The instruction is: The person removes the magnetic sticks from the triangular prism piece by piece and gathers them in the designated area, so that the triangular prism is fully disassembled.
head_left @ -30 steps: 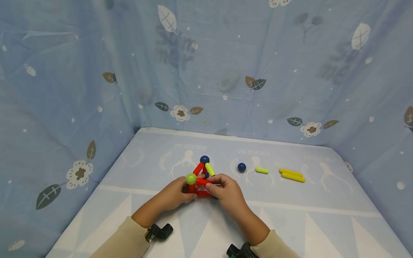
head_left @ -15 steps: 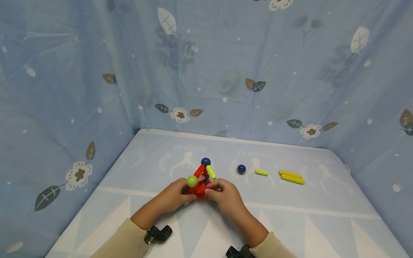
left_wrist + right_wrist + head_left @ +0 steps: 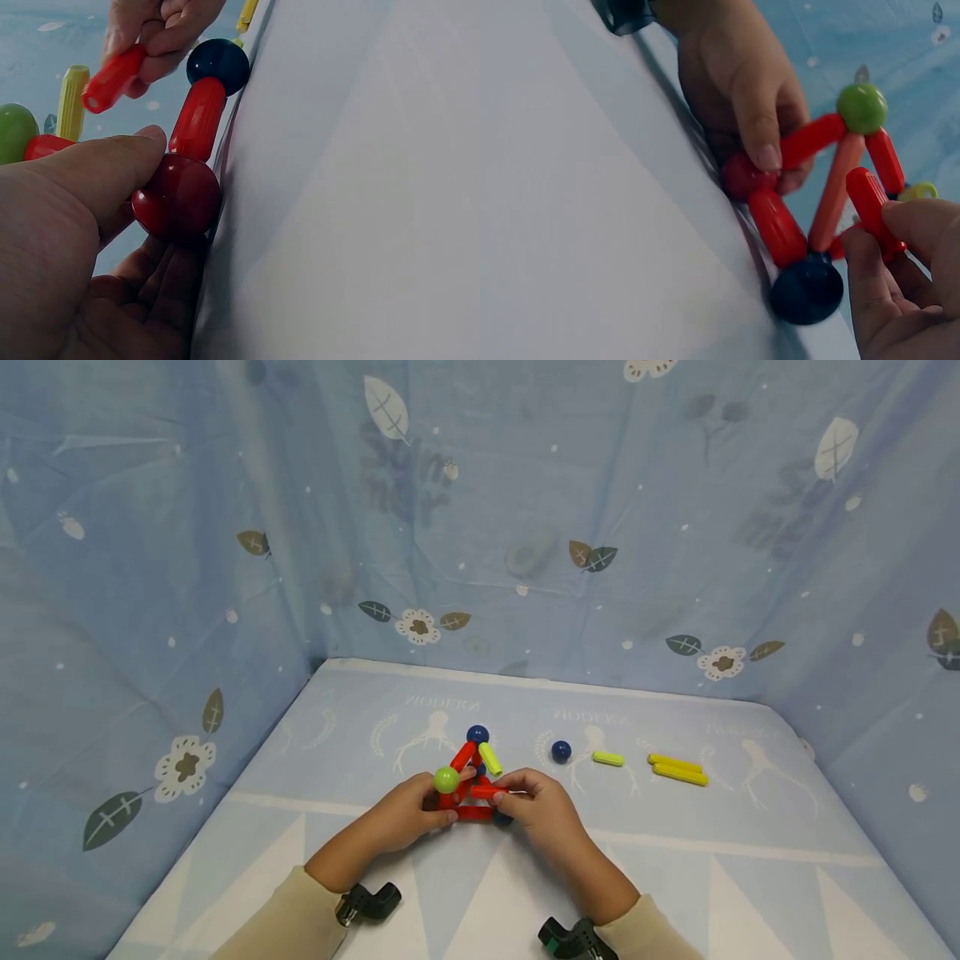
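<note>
A frame of toy building rods and balls stands on the table before me. My left hand [image 3: 408, 814] holds its near left corner, thumb and fingers round a red ball [image 3: 178, 196]. Between thumb and fingers, my right hand [image 3: 547, 810] pinches a loose red rod [image 3: 874, 206], one end showing free in the left wrist view. A red rod [image 3: 199, 120] joins the red ball to a dark blue ball [image 3: 808, 290] low at the near right corner. Above sits a green ball [image 3: 862, 109]; at the far side are another blue ball [image 3: 477, 735] and a yellow-green rod [image 3: 490, 758].
Right of the frame lie a loose blue ball [image 3: 561, 752], a short yellow-green rod [image 3: 608, 758] and two yellow rods [image 3: 678, 770] side by side. Blue patterned cloth [image 3: 525, 527] hangs behind the table and at its sides.
My right hand dipped toward the low front of the frame, then drew back right with the red rod, uncovering the dark blue corner ball. The left hand kept its hold.
</note>
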A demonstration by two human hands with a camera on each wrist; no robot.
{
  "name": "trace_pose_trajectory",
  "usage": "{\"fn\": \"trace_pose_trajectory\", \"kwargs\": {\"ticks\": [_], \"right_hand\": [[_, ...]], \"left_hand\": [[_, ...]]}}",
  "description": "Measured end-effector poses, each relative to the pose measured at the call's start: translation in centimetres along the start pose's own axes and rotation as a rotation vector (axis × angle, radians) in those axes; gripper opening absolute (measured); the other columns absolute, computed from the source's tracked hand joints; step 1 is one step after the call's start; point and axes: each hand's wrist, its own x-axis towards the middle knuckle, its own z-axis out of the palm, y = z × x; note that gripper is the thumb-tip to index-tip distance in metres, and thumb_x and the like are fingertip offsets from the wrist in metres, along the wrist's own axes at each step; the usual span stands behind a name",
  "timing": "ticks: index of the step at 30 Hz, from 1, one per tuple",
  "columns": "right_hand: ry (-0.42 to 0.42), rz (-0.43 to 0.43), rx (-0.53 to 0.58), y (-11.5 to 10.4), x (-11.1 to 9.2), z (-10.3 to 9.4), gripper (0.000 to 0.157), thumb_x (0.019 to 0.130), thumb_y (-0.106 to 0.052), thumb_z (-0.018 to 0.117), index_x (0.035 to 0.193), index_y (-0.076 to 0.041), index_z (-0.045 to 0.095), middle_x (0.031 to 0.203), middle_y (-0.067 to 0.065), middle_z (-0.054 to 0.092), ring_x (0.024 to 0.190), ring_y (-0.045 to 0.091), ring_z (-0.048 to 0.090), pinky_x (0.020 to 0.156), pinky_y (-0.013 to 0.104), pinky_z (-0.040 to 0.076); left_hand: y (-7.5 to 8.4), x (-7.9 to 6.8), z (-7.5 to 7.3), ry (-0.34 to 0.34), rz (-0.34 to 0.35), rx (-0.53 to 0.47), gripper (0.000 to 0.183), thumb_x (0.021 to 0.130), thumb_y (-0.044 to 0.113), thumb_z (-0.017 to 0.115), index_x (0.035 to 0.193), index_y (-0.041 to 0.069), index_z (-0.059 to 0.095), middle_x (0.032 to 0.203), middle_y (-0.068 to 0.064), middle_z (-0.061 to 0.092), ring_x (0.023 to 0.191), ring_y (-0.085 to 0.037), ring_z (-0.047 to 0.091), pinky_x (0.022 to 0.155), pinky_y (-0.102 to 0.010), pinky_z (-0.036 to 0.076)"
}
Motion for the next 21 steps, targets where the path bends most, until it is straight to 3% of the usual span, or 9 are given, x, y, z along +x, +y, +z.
{"fn": "trace_pose_trajectory", "kwargs": {"ticks": [7, 12, 21], "right_hand": [[0.083, 0.048, -0.007, 1.3, 0.6, -2.6, 0.014, 0.097, -0.014, 0.072, 0.11, -0.014, 0.077, 0.112, 0.005, 0.074, 0.1, 0.019, 0.069, 0.087, 0.029, 0.056], [0.119, 0.082, -0.003, 2.1, 1.0, -4.3, 0.017, 0.095, -0.012, 0.074, 0.112, -0.014, 0.076, 0.12, 0.006, 0.07, 0.104, 0.021, 0.065, 0.085, 0.027, 0.055], [0.182, 0.149, 0.02, 3.6, 1.0, -7.4, 0.023, 0.098, -0.009, 0.071, 0.122, -0.01, 0.072, 0.13, 0.013, 0.065, 0.109, 0.025, 0.062, 0.085, 0.023, 0.057]], "left_hand": [[0.0, 0.0, 0.2, 0.002, -0.021, 0.002, 0.051, 0.091, 0.026, 0.083, 0.138, 0.019, 0.064, 0.11, -0.001, 0.063, 0.099, -0.02, 0.059, 0.093, -0.045, 0.053], [-0.1, 0.0, 0.1, 0.001, -0.04, 0.004, 0.045, 0.092, 0.026, 0.083, 0.131, 0.016, 0.065, 0.108, 0.0, 0.062, 0.097, -0.019, 0.059, 0.092, -0.044, 0.053], [-0.2, 0.0, 0.3, 0.003, -0.038, -0.009, 0.056, 0.091, 0.026, 0.083, 0.142, 0.018, 0.061, 0.11, -0.001, 0.063, 0.099, -0.021, 0.058, 0.095, -0.046, 0.052]]}}
